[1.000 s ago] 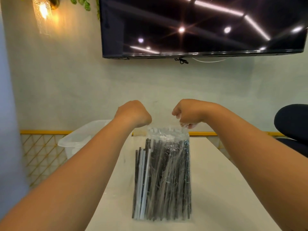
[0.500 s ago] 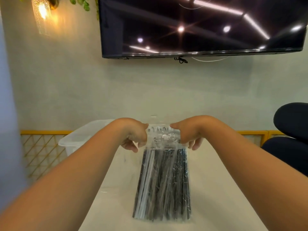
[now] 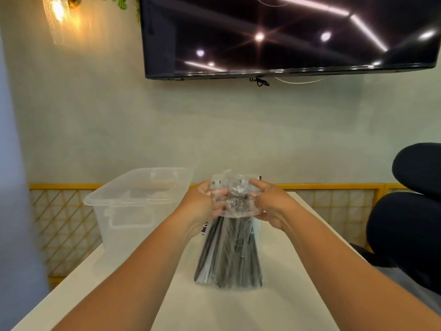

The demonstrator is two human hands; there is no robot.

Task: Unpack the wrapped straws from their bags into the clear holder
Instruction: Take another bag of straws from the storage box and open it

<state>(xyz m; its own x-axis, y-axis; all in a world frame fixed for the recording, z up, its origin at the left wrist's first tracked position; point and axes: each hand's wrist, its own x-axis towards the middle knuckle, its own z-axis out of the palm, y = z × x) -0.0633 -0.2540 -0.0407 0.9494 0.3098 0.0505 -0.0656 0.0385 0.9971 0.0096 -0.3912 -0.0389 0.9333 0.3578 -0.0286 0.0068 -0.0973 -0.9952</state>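
Observation:
A clear plastic bag of wrapped black straws (image 3: 229, 254) stands upright on the white table (image 3: 250, 309), its bottom end resting on the tabletop. My left hand (image 3: 202, 206) grips the crumpled top of the bag from the left. My right hand (image 3: 269, 204) grips the same top from the right, thumb on the near side. The bag's mouth bunches between the two hands and hides the straws' upper ends. The clear holder (image 3: 133, 199), an open plastic tub, sits at the table's far left corner, just left of my left hand.
A dark chair (image 3: 410, 211) stands close at the right of the table. A wall with a mounted black screen (image 3: 286, 34) faces me beyond the table's far edge. A yellow lattice rail (image 3: 64, 211) runs along the wall behind the tub.
Both hands have dropped lower and shifted their grip on the bag top, which is now more crumpled. The view has tilted down, showing more of the tub.

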